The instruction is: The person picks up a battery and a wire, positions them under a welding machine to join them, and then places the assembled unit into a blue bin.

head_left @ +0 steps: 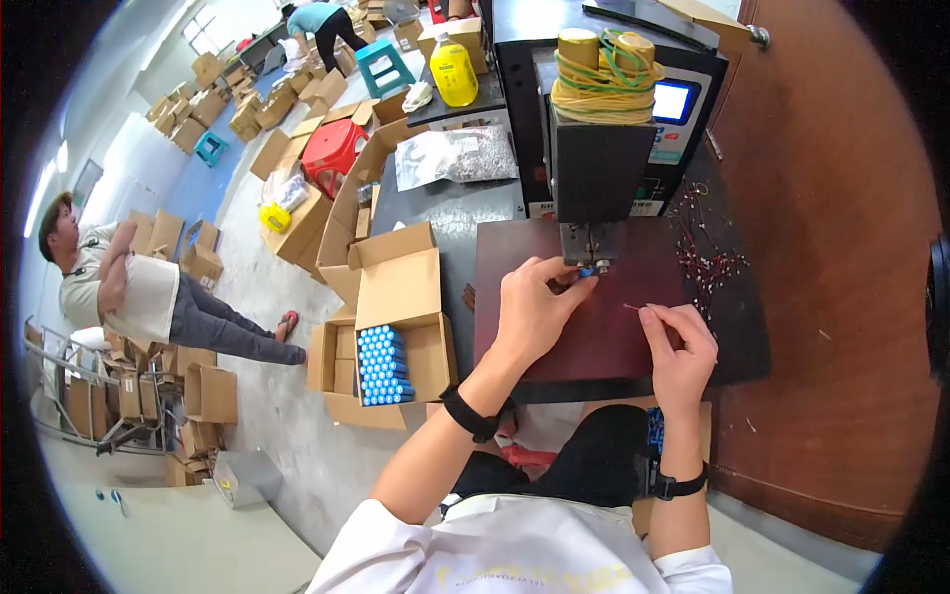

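My left hand (534,305) is closed on a small blue battery cell (586,272), holding it right under the metal electrode tips (597,259) of a black bench welding machine (604,173). Most of the cell is hidden by my fingers. Lower and to the right, my right hand (681,348) pinches a thin red wire lead (630,307) between thumb and fingertips, above the dark red work mat (524,247). To the right of the mat lies a tangle of red and black wire leads (708,252). A cardboard box (432,361) of upright blue cells (382,366) stands open at the left.
A clear bag of small pale parts (460,156) and a yellow bottle (454,74) sit left of the machine. Coiled yellow-green wire (606,94) tops its head. A wooden door (821,247) bounds the right. One person (129,287) stands at left; another (322,30) bends far back.
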Demonstrator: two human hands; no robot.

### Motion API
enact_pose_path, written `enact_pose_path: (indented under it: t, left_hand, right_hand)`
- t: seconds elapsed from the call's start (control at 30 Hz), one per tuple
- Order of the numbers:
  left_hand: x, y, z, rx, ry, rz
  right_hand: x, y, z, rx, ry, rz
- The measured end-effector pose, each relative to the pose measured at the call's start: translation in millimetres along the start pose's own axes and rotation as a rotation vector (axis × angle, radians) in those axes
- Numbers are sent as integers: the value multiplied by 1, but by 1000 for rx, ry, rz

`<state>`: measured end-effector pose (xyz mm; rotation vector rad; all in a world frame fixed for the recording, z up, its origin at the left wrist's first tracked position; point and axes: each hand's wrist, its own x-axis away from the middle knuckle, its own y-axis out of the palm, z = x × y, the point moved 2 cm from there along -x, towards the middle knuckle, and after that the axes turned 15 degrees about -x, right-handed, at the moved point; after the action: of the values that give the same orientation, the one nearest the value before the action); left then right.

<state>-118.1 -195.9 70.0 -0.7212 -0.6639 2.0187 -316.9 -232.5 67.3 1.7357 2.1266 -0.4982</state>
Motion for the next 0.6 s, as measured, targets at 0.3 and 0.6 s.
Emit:
enact_pose_path:
  t: [0.3, 0.6]
  left_hand:
    - [0, 4, -2, -7, 7, -7]
    - [6, 4, -4, 143, -12, 36]
  right_hand:
    - [2, -3, 4, 26, -8, -17]
    - [1, -9, 1, -24, 378, -28]
